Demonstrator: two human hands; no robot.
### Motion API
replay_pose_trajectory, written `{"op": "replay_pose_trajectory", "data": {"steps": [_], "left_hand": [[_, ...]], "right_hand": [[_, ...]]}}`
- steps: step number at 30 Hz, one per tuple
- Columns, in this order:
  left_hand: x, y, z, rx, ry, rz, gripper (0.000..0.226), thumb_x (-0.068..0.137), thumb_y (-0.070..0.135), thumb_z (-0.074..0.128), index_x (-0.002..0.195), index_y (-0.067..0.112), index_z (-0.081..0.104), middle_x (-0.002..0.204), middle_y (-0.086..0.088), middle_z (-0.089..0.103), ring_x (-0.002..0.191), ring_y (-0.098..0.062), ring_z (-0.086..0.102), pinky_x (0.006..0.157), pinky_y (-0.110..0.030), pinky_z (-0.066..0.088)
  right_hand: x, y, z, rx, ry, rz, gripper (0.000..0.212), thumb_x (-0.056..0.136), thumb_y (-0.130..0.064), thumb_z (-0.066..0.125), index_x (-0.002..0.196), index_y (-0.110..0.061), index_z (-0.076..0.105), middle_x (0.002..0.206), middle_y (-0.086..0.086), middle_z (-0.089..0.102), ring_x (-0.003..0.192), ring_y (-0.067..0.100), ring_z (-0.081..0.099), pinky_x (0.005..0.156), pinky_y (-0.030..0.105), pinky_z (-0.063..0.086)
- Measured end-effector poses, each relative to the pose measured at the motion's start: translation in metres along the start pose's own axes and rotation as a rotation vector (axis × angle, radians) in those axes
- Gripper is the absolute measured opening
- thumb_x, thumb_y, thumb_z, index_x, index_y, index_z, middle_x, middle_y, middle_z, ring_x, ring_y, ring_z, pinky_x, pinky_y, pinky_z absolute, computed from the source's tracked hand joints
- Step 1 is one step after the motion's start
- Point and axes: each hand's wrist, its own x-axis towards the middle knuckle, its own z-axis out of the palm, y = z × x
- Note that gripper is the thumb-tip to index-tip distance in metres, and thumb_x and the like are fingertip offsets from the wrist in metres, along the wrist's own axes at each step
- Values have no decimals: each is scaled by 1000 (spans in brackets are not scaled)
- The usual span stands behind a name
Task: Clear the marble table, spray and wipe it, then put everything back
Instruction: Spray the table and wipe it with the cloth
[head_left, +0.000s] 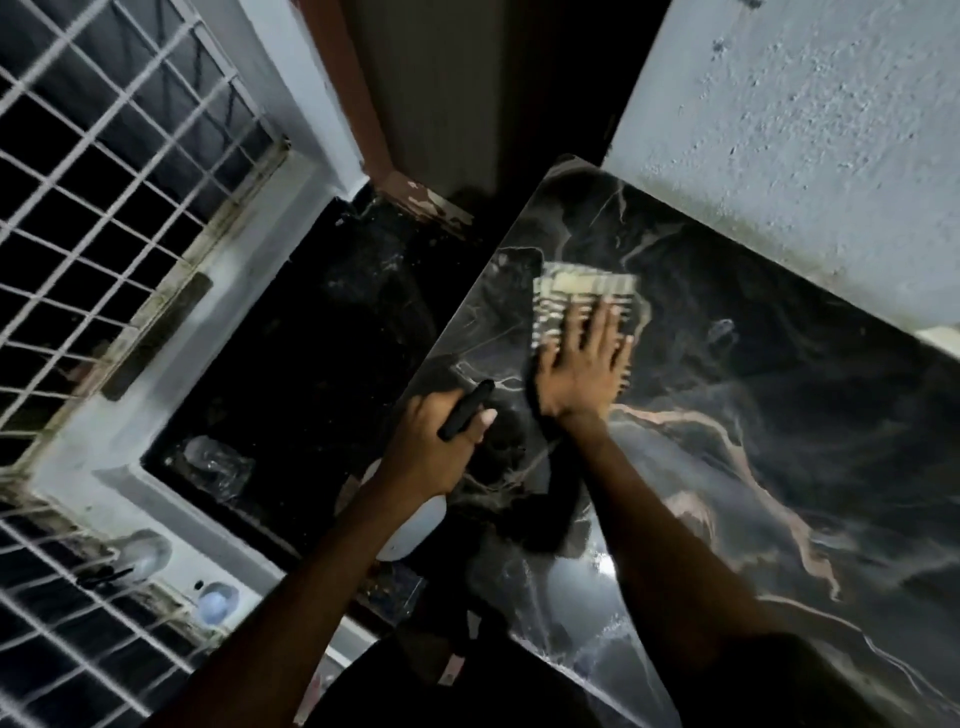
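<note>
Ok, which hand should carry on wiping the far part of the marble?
Right hand: it lies flat on the striped cloth on the marble table. The left hand is busy gripping the spray bottle.

White window grille (104, 208), rough grey wall (810, 130), crumpled clear plastic (215, 467) on dark floor (311, 338)

Your dark marble table (727, 364), veined in pale streaks, is lying bare and glossy. A striped cloth (582, 301) is lying flat on it near the far corner. A spray bottle (415, 514), black-triggered, is hanging tilted over the table's left edge.
</note>
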Motion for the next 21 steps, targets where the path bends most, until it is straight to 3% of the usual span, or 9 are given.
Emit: {"op": "replay_pose_trajectory", "data": {"steps": [3,5,8,12,14,16,18,21], "left_hand": [[12,9,4,82,-41,65,31,89,42,62,68,19,61,56,10,56,49,-5,53,54,-28,44],[19,15,6,122,-54,59,33,90,39,62,63,20,60,53,8,56,48,-6,54,52,-32,48],[29,18,7,40,-66,11,32,86,43,64,61,22,61,56,6,62,52,-14,60,54,-38,53],[44,18,4,-15,-72,8,37,83,51,61,65,19,65,59,4,65,54,-18,64,53,-43,56],[50,23,3,-29,-80,20,36,83,49,61,69,16,67,59,4,66,52,-16,64,51,-42,56],[58,22,4,-25,-81,11,35,83,50,60,73,17,68,59,6,66,56,-18,65,53,-45,56],[63,20,5,9,-77,7,37,82,58,57,75,24,67,62,7,67,63,-25,66,56,-50,57],[70,23,6,67,-85,30,38,84,61,55,74,27,66,64,6,67,62,-25,64,57,-50,57]], "right_hand": [[-49,2,13,-8,-22,-254,66,102,-46,31,164,-31,13,173,6,2,160,22,-2,127,54,7],[-80,27,13,-4,-41,-274,66,102,-45,37,163,-34,14,173,1,6,160,18,0,128,52,10],[-94,87,2,-19,-7,-76,67,99,-47,36,163,-34,19,172,2,11,160,22,9,128,51,9],[-24,146,-27,17,53,318,70,96,-50,26,162,-25,25,171,11,14,158,30,15,125,59,12],[29,139,-41,97,76,489,75,94,-53,18,164,-25,17,172,12,6,159,30,6,126,58,5],[70,106,-46,133,76,546,76,94,-55,14,164,-27,10,172,12,-2,160,29,-3,127,55,-1],[84,62,-38,71,49,416,72,99,-54,18,164,-28,5,172,11,-6,159,28,-6,127,54,-2],[51,3,-16,-8,-11,-18,69,101,-52,24,164,-31,5,172,9,-6,159,26,-6,127,56,-1]]}}
